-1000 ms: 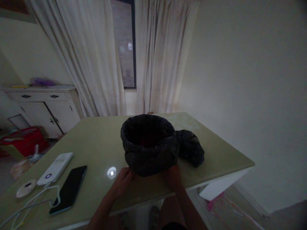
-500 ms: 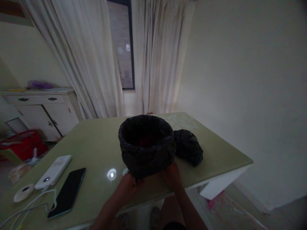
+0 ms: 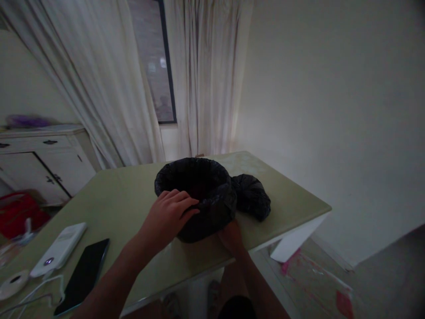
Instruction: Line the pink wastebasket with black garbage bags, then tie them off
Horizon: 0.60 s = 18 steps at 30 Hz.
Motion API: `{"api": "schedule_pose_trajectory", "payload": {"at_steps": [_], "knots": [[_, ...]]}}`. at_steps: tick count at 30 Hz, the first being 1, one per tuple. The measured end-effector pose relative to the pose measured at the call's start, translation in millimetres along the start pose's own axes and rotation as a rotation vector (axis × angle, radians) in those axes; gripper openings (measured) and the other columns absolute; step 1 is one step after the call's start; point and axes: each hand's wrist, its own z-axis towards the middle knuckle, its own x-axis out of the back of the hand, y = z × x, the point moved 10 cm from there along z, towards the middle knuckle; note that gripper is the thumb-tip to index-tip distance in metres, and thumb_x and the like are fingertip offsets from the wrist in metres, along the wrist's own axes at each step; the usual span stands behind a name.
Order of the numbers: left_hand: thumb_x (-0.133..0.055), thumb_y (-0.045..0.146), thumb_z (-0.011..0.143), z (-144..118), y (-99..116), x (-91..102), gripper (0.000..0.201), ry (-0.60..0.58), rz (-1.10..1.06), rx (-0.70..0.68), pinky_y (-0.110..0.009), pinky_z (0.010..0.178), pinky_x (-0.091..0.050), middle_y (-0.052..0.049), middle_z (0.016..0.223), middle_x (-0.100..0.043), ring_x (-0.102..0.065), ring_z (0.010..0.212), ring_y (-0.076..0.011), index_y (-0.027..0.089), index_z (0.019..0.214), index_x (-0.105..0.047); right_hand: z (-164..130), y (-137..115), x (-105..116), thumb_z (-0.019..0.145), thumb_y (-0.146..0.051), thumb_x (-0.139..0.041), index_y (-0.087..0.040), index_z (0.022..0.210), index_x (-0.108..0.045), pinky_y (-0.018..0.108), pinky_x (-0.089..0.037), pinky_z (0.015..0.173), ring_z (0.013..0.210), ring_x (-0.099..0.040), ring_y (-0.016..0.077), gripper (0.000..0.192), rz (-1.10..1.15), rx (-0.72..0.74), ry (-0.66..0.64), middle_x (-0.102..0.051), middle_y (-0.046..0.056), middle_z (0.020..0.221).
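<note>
A round trash bin (image 3: 206, 221) lined with a black plastic bag stands near the table's front edge, its mouth facing up and the bag folded down over its rim. My left hand (image 3: 174, 206) is at the near left of that rim, fingers stretched over it and thumb apart in front of the bin. Low on the bin's right side, my right hand (image 3: 229, 235) grips it, with the fingertips hidden behind the bin. Something dim and reddish shows inside. A bunched black plastic bag (image 3: 251, 197) lies against the bin's right side.
The pale green table (image 3: 122, 195) bears a black phone (image 3: 83, 277), a white power bank (image 3: 59, 250), a round white object (image 3: 13, 284) and a white cable (image 3: 49, 281) at left. A wall (image 3: 315, 110) rises at right. Clear plastic wrapping (image 3: 318, 279) lies on the floor.
My left hand has risen from the bin's base to its near rim, and its fingers have opened out. My right hand stays low at the bin. The view has shifted right.
</note>
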Motion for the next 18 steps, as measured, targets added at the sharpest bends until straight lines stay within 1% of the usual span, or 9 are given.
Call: {"api": "schedule_pose_trajectory", "payload": {"at_steps": [3, 6, 9, 12, 14, 16, 18], "knots": [[-0.09, 0.041, 0.085, 9, -1, -3.2, 0.011, -0.118, 0.007, -0.018, -0.045, 0.095, -0.05, -0.008, 0.092, -0.082, -0.066, 0.092, -0.0327, 0.033, 0.092, -0.092, 0, -1, 1, 0.098, -0.018, -0.055, -0.017, 0.141, -0.076, 0.044, -0.055, 0.114, 0.129, -0.073, 0.0316, 0.047, 0.012, -0.024, -0.001, -0.078, 0.017, 0.138], [-0.083, 0.046, 0.092, 18, 14, 4.1, 0.018, -0.15, -0.013, -0.041, -0.038, 0.083, -0.051, -0.007, 0.09, -0.08, -0.068, 0.086, -0.0279, 0.03, 0.087, -0.09, 1, -1, 3, 0.099, -0.019, -0.056, -0.017, 0.131, -0.079, 0.044, -0.054, 0.113, 0.123, -0.074, 0.0313, 0.04, 0.016, -0.04, 0.003, -0.08, 0.017, 0.132], [-0.077, 0.049, 0.095, 35, 32, 19.1, 0.026, -0.083, 0.011, -0.046, -0.032, 0.071, -0.05, -0.005, 0.085, -0.077, -0.067, 0.078, -0.0228, 0.026, 0.087, -0.087, 2, -3, 4, 0.102, -0.022, -0.056, -0.021, 0.128, -0.08, 0.044, -0.053, 0.114, 0.125, -0.073, 0.0302, 0.035, 0.03, -0.039, -0.019, -0.08, 0.013, 0.132], [-0.075, 0.054, 0.095, 56, 40, 33.1, 0.034, -0.014, -0.003, 0.002, -0.028, 0.061, -0.046, -0.002, 0.071, -0.069, -0.061, 0.067, -0.0182, 0.022, 0.085, -0.083, 2, -4, 4, 0.105, -0.024, -0.056, -0.022, 0.125, -0.081, 0.045, -0.051, 0.117, 0.128, -0.072, 0.0299, 0.032, 0.046, -0.053, -0.044, -0.079, 0.011, 0.135], [-0.077, 0.059, 0.092, 68, 38, 39.8, 0.041, 0.007, -0.086, 0.048, -0.026, 0.056, -0.044, -0.001, 0.068, -0.066, -0.058, 0.063, -0.0166, 0.02, 0.083, -0.08, 2, -4, 4, 0.106, -0.024, -0.056, -0.022, 0.123, -0.081, 0.044, -0.051, 0.117, 0.128, -0.072, 0.0296, 0.031, 0.05, -0.057, -0.053, -0.079, 0.01, 0.134], [-0.08, 0.065, 0.088, 76, 32, 45.1, 0.046, 0.019, -0.203, 0.097, -0.025, 0.055, -0.045, -0.003, 0.071, -0.07, -0.06, 0.063, -0.0167, 0.018, 0.084, -0.079, 2, -5, 5, 0.106, -0.023, -0.055, -0.022, 0.124, -0.081, 0.044, -0.051, 0.117, 0.128, -0.072, 0.0293, 0.031, 0.056, -0.053, -0.046, -0.08, 0.011, 0.134], [-0.085, 0.067, 0.082, 80, 19, 50.9, 0.05, 0.046, -0.315, 0.16, -0.024, 0.053, -0.047, -0.004, 0.076, -0.074, -0.062, 0.064, -0.017, 0.018, 0.087, -0.078, 2, -6, 7, 0.107, -0.023, -0.054, -0.021, 0.124, -0.081, 0.044, -0.052, 0.116, 0.126, -0.072, 0.0287, 0.032, 0.063, -0.046, -0.031, -0.08, 0.011, 0.132]]}}
